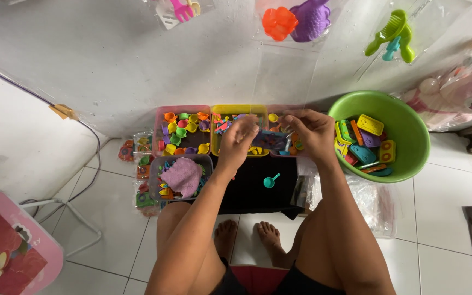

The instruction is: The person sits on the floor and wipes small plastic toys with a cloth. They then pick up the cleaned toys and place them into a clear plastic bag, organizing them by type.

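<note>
Head view, centre of the frame: the left hand (237, 143) and the right hand (311, 133) hold between them a small clear bag (271, 140) with coloured toy pieces inside, fingers of both hands pinched on its ends, just above the yellow tray (239, 109). Left of that, a pink tray (181, 108) holds little cups, and below it a grey tray (155, 180) carries a purple toy and mixed bits. A green basin (411, 117) at the right is full of flat coloured toys. Several filled bags (143, 164) lie at the left edge (packed, it seems), yet trays and basin remain well stocked, so much is left. A teal scoop (271, 181) lies on the black board (255, 188).
</note>
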